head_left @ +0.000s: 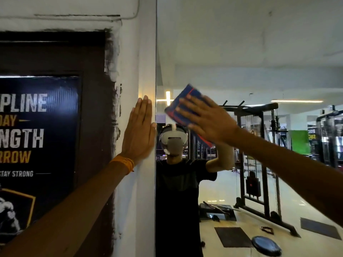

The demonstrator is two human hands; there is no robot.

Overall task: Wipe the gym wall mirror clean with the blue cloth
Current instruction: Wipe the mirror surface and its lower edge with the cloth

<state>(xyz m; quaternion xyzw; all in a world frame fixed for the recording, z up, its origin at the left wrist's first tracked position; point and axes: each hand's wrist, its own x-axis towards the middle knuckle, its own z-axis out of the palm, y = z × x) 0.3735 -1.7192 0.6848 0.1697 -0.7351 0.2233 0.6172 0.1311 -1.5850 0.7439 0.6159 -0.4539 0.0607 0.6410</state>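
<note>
The wall mirror (259, 52) fills the right half of the view, its left edge running down beside a white pillar. A folded blue cloth (182, 104) with red stripes lies flat against the glass near that edge, at head height. My right hand (206, 118) presses it to the mirror with straight, spread fingers. My left hand (140, 128) rests flat on the white pillar just left of the mirror's edge, fingers straight and together, an orange thread band at the wrist. The cloth's lower part is hidden under my right hand.
A dark poster (37, 136) with white and yellow lettering hangs on the wall at the left. The mirror reflects me in a black shirt with a headset, a cable machine (259, 164), floor mats and a round disc on the gym floor.
</note>
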